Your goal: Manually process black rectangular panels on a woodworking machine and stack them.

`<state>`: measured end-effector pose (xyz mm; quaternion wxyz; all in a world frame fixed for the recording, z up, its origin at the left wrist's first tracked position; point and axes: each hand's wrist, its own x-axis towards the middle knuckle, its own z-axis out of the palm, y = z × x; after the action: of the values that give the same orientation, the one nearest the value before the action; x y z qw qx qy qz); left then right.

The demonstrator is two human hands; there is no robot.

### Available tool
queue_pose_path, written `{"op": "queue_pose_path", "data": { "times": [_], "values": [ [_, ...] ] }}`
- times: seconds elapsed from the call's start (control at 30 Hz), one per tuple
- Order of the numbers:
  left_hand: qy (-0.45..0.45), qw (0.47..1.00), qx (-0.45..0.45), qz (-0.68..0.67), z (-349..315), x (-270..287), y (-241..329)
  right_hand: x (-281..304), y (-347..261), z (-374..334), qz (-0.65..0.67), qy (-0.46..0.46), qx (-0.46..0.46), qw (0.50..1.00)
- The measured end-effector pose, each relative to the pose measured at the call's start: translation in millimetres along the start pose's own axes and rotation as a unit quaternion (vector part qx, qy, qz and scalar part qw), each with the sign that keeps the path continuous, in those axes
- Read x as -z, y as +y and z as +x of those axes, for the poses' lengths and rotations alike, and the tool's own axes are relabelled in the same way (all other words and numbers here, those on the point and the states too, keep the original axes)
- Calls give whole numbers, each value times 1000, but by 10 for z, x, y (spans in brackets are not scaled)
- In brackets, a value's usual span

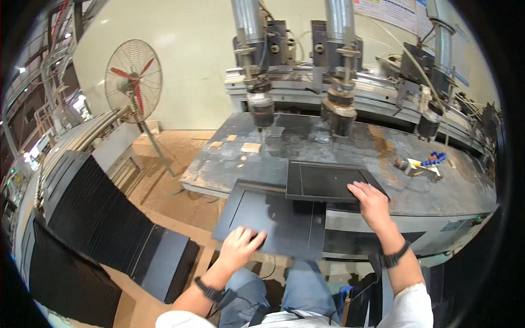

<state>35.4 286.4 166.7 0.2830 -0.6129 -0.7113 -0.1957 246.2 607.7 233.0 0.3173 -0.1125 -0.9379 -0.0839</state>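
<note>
Nearest you, your left hand (240,247) lies curled at the near edge of the lower black panel (281,224), which stretches from it toward two o'clock; you cannot tell whether it pinches. Farther out, your right hand (373,203) lays its fingers over the upper black panel (322,182), mostly at its ten o'clock, thumb hidden, grip unclear. Beyond spreads the desk (210,167), spindles (261,109) at twelve.
</note>
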Motion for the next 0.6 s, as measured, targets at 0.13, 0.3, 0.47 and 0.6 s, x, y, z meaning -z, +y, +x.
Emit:
{"op": "queue_pose_path", "data": {
  "times": [0.13,0.3,0.47,0.6],
  "values": [
    [-15,998,8,63,-677,900,119,-742,13,399,42,-117,-17,992],
    [-58,962,186,189,-1501,1592,310,-1352,23,954,127,-157,-5,979],
    [-65,892,353,275,-1939,1659,163,-1452,-169,1097,131,-161,-33,978],
    [-88,856,413,299,-2101,1386,-122,-1421,-226,1097,97,-140,-24,985]
  ]
}}
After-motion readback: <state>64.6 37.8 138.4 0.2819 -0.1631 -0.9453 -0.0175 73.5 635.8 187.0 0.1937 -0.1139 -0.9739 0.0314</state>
